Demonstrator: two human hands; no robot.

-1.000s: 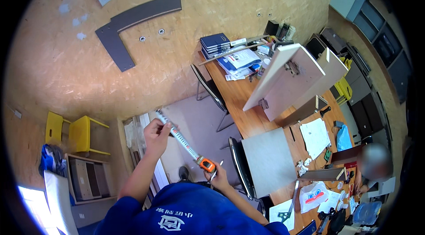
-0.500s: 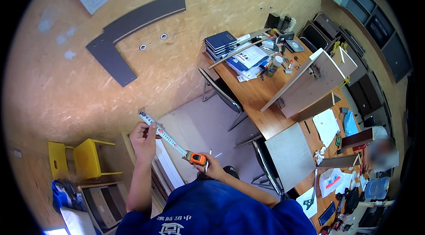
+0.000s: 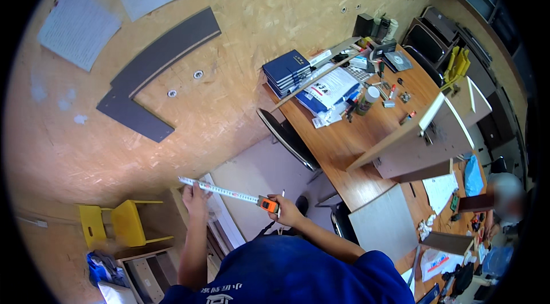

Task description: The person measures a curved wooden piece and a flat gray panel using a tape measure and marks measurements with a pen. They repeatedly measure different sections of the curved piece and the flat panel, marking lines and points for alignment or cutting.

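Note:
My left hand (image 3: 196, 202) is closed on the white blade (image 3: 229, 192) of a tape measure, close to its free end, which juts out to the left past my fingers. My right hand (image 3: 290, 213) grips the tape measure's orange and black case (image 3: 267, 204). Between the two hands the blade runs nearly straight, sloping slightly down to the right. A thin pale stick, perhaps a pencil (image 3: 283, 194), pokes up from among my right fingers. Both hands are in the air in front of my body, above the floor and near the wood-panel wall.
To the right stands a wooden table (image 3: 321, 146) with blue books (image 3: 286, 69), a spray can (image 3: 367, 101), boards and a cabinet-like piece (image 3: 412, 143). Black chairs (image 3: 286, 138) line its edge. Yellow chairs (image 3: 129, 224) stand at left. A grey L-shaped panel (image 3: 154, 63) is against the wall. Another person is at far right.
My view has shifted. The blade now lies flatter, with more of it between my hands, and both hands appear farther right in view. My grip on the tape measure stays.

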